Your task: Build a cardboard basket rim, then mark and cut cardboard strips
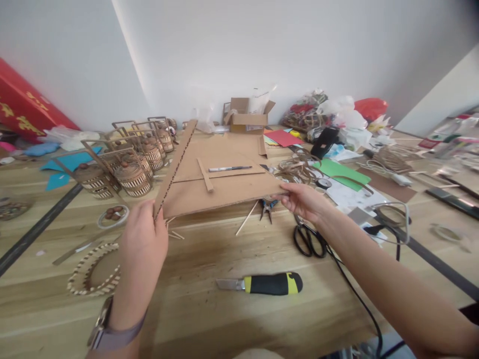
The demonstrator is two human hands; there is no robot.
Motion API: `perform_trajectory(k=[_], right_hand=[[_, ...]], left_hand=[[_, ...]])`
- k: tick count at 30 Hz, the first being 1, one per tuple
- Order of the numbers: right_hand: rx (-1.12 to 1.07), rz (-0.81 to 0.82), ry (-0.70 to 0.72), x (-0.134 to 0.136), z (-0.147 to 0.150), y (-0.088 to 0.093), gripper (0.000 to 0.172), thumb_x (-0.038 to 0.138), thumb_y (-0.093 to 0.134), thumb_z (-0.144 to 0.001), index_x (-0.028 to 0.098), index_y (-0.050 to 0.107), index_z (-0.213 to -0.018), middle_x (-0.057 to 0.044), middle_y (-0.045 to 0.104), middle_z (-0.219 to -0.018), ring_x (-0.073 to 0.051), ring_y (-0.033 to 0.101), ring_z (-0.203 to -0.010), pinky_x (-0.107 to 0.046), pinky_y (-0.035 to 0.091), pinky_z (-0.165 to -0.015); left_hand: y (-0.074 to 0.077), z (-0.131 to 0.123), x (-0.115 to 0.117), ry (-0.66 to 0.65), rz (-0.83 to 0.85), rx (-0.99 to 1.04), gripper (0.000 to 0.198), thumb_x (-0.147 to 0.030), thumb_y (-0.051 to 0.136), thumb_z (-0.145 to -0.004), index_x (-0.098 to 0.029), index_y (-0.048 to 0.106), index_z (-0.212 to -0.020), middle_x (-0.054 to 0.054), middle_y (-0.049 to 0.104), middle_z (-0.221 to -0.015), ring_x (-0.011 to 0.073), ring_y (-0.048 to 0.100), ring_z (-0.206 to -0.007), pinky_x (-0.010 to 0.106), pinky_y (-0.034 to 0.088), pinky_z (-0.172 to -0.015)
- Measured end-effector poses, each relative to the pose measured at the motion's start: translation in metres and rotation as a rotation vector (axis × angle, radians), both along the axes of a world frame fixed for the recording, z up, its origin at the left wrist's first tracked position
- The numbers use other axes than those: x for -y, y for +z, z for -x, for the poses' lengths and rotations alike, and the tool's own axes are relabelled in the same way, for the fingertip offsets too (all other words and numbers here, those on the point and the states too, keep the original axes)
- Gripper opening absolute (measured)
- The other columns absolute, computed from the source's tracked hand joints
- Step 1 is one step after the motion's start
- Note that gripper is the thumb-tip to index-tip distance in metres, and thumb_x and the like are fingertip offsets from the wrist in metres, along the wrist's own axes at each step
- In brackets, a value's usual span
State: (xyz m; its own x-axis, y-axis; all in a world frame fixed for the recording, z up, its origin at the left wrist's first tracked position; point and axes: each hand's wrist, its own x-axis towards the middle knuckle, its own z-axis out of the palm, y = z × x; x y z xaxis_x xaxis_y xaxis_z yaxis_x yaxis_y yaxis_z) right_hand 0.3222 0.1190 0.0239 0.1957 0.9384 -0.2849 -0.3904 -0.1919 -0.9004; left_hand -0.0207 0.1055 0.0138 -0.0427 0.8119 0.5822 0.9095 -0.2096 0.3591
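My left hand is closed on a narrow cardboard piece, tilted up so its corrugated edge shows. My right hand pinches the right corner of a broad cardboard sheet, thumb on top. The sheet's near left corner meets my left hand; I cannot tell whether those fingers grip it too. A small cardboard strip and a pen lie on the cardboard. In front of me, a box cutter with its blade out rests on the wooden table.
Black-handled scissors and pliers lie near my right hand. Left are several small lidded baskets and a beaded ring. An open cardboard box, green paper and plastic bags stand farther back.
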Motion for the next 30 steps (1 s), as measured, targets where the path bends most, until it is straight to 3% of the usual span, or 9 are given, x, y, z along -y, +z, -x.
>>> perform_trajectory(k=[6, 12, 16, 20, 22, 24, 26, 30], right_hand=[[-0.008, 0.01, -0.052, -0.015, -0.005, 0.019, 0.021, 0.003, 0.044, -0.095, 0.015, 0.058, -0.085, -0.004, 0.072, -0.064, -0.012, 0.07, -0.052, -0.011, 0.053, -0.041], [0.094, -0.056, 0.022, -0.022, -0.009, 0.018, 0.018, 0.006, 0.047, -0.094, 0.016, 0.059, -0.084, -0.004, 0.073, -0.068, -0.013, 0.071, -0.059, -0.013, 0.055, -0.044], [0.252, -0.148, 0.09, -0.025, -0.015, 0.01, 0.018, 0.015, 0.046, -0.097, 0.017, 0.059, -0.087, -0.005, 0.074, -0.074, -0.013, 0.073, -0.068, -0.015, 0.057, -0.051], [0.605, -0.318, 0.224, -0.015, -0.016, -0.011, 0.032, 0.034, 0.03, -0.105, 0.021, 0.06, -0.106, -0.009, 0.075, -0.107, -0.017, 0.074, -0.092, -0.028, 0.062, -0.068], [0.827, -0.377, 0.329, -0.009, -0.009, -0.03, 0.029, 0.036, 0.039, -0.102, 0.022, 0.06, -0.116, -0.011, 0.071, -0.119, -0.022, 0.071, -0.102, -0.038, 0.061, -0.078], [1.042, -0.398, 0.447, -0.005, 0.004, -0.052, 0.024, 0.027, 0.059, -0.091, 0.019, 0.066, -0.112, -0.013, 0.072, -0.117, -0.027, 0.068, -0.108, -0.047, 0.057, -0.091], [1.257, -0.418, 0.568, -0.004, 0.02, -0.073, 0.024, 0.012, 0.062, -0.086, 0.018, 0.071, -0.107, -0.015, 0.07, -0.119, -0.028, 0.064, -0.115, -0.05, 0.048, -0.103], [1.613, -0.436, 0.729, -0.007, 0.049, -0.097, 0.031, 0.0, 0.048, -0.09, 0.011, 0.07, -0.108, -0.021, 0.068, -0.118, -0.028, 0.062, -0.112, -0.049, 0.048, -0.099]], left_hand=[[0.006, -0.021, 0.01, -0.137, -0.096, 0.043, 0.038, -0.026, 0.037, -0.096, -0.016, 0.056, -0.127, 0.018, 0.054, -0.145, 0.0332, 0.055, -0.131, 0.049, 0.044, -0.108], [0.009, -0.053, -0.001, -0.356, -0.065, 0.094, 0.038, -0.024, 0.037, -0.098, -0.016, 0.056, -0.13, 0.014, 0.065, -0.135, 0.0256, 0.061, -0.126, 0.041, 0.049, -0.106], [0.014, -0.071, -0.01, -0.453, -0.003, 0.115, 0.037, -0.025, 0.034, -0.099, -0.013, 0.06, -0.123, 0.016, 0.07, -0.125, 0.0279, 0.066, -0.118, 0.041, 0.053, -0.099], [0.025, -0.073, -0.016, -0.364, 0.098, 0.213, 0.037, -0.034, 0.035, -0.1, -0.016, 0.063, -0.115, 0.014, 0.075, -0.107, 0.0294, 0.072, -0.097, 0.043, 0.056, -0.087], [0.031, -0.071, -0.019, -0.349, 0.158, 0.286, 0.037, -0.038, 0.035, -0.1, -0.018, 0.063, -0.115, 0.012, 0.076, -0.104, 0.0286, 0.073, -0.092, 0.044, 0.055, -0.087], [0.035, -0.069, -0.022, -0.352, 0.203, 0.36, 0.037, -0.04, 0.036, -0.101, -0.019, 0.062, -0.116, 0.012, 0.075, -0.105, 0.0284, 0.073, -0.093, 0.045, 0.055, -0.088], [0.037, -0.068, -0.027, -0.366, 0.203, 0.417, 0.036, -0.041, 0.037, -0.101, -0.018, 0.061, -0.116, 0.013, 0.075, -0.108, 0.0282, 0.072, -0.097, 0.046, 0.055, -0.089], [0.037, -0.063, -0.037, -0.46, 0.144, 0.511, 0.036, -0.044, 0.038, -0.103, -0.019, 0.061, -0.113, 0.012, 0.073, -0.111, 0.0253, 0.071, -0.102, 0.043, 0.056, -0.092]])
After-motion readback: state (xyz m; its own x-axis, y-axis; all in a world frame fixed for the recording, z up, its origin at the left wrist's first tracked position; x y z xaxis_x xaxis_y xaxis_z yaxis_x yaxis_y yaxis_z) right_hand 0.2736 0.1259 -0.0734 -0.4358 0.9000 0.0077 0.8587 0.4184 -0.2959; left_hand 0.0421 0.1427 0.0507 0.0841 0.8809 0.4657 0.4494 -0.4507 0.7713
